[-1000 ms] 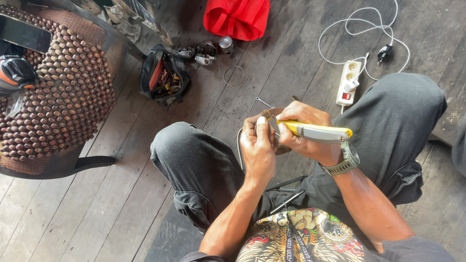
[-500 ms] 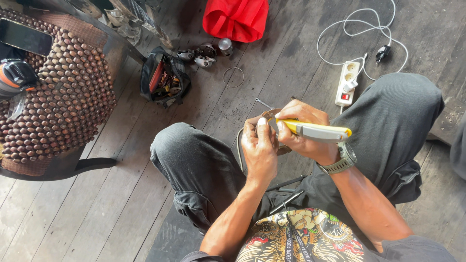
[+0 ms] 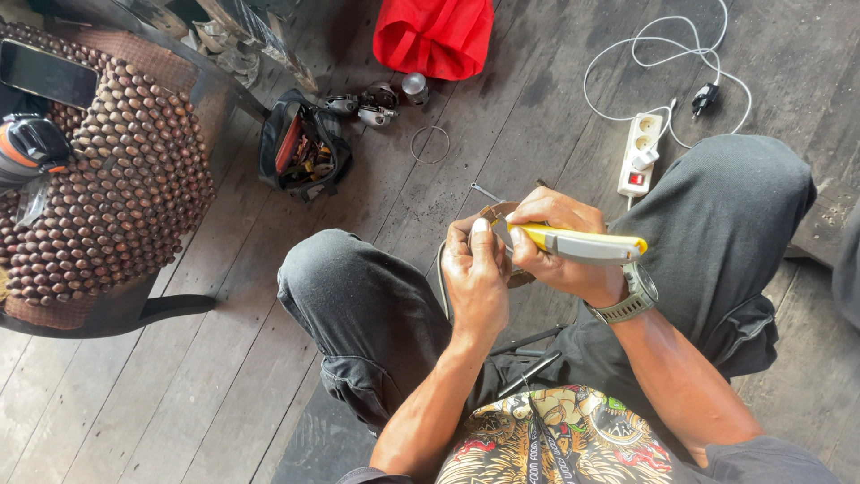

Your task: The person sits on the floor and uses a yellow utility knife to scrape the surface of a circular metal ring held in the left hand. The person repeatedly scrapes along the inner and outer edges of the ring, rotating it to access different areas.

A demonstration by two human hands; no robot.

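The dark wooden floor (image 3: 206,394) has a red bag (image 3: 434,36), an open black tool pouch (image 3: 303,151), a thin wire ring (image 3: 430,143), a white power strip (image 3: 640,152) with its curly white cord (image 3: 663,54), and some small metal parts (image 3: 372,100) lying on it.

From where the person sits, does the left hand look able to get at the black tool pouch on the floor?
Probably yes: the floorboards between the left hand and the black tool pouch look bare beyond the raised left knee. But that hand is busy steadying a small part against the yellow-handled tool.
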